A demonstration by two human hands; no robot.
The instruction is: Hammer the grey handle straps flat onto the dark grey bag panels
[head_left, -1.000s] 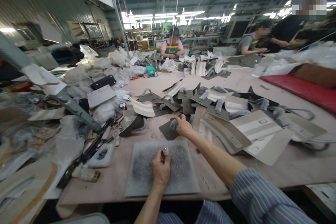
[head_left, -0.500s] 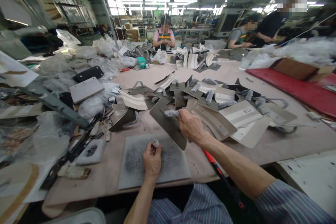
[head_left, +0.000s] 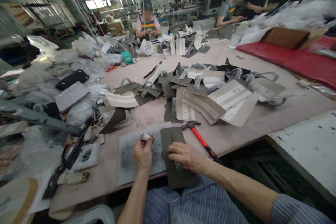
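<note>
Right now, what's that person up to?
The left hand holds a small whitish cylinder over a dark-speckled grey board. The right hand is on a dark grey-brown rectangular panel at the board's right side. A claw hammer with a red-and-black handle lies right of the panel, on the pinkish table.

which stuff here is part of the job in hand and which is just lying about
Likely in the job:
- white piece, in the left hand
- dark panel, at the right hand
- grey board, near the left hand
- hammer, close by
- panel pile

Apparently just lying about:
- green box
- plastic bags
- red slab
- cardboard
</note>
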